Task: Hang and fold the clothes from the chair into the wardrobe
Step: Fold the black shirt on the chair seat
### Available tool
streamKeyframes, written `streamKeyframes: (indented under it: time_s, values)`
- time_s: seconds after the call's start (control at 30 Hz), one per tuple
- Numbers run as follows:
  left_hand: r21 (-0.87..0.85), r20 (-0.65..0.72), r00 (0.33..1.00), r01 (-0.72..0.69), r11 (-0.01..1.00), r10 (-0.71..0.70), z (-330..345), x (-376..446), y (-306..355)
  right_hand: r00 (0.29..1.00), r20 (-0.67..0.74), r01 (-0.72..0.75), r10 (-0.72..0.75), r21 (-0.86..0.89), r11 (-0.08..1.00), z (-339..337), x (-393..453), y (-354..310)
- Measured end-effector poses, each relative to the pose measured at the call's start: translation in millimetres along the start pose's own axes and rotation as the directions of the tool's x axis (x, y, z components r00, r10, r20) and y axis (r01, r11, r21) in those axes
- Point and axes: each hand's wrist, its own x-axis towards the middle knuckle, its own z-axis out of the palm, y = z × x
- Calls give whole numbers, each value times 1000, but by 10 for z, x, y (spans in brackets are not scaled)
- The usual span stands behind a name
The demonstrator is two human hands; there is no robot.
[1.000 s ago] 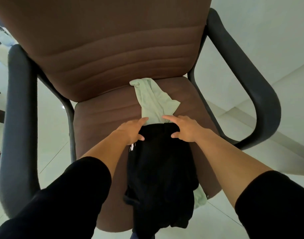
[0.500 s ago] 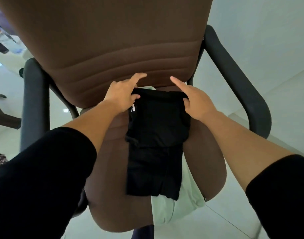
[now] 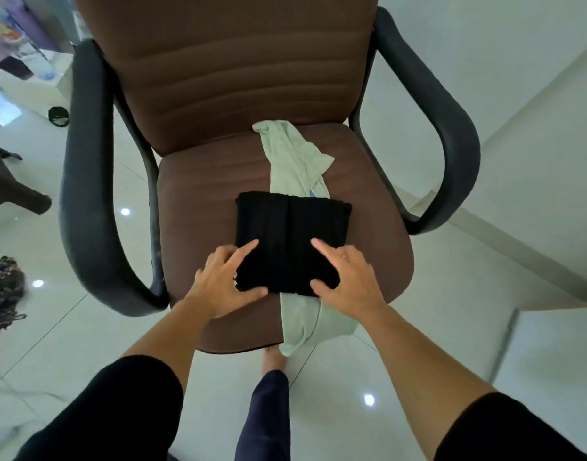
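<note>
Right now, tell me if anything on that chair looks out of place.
The pale green garment lies crumpled under the folded black garment, its lower end drooping off the brown chair seat front edge.

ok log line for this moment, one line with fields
step: folding | black garment: folded, on green garment on chair | left hand: on near left corner | right hand: on near right corner
</note>
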Motion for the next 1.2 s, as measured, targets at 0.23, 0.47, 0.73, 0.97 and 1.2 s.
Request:
streamKeyframes:
  time_s: [0.23, 0.47, 0.73, 0.97, 1.2]
  values:
    - [-438, -26, 979, 171, 883, -202, 174, 364, 227, 967, -74, -244, 245, 32, 969, 373, 276, 55]
    - [-472, 78, 985, 172, 865, -154, 140, 691, 161, 963, -27, -259, 267, 163, 952, 429, 576, 48]
    - [-596, -137, 920, 220, 772, -368, 218, 614, 227, 924, -69, -277, 377, 559, 781, 361, 520, -3]
    - [-437, -140, 918, 278, 856, -370, -155, 1186, 131, 907, 59, -382, 416, 531, 757, -19, 975, 155]
    - [-564, -193, 852, 310, 765, -487, -255, 1603, 159, 869, -169, -349, 465, 458, 818, 60, 1378, 53]
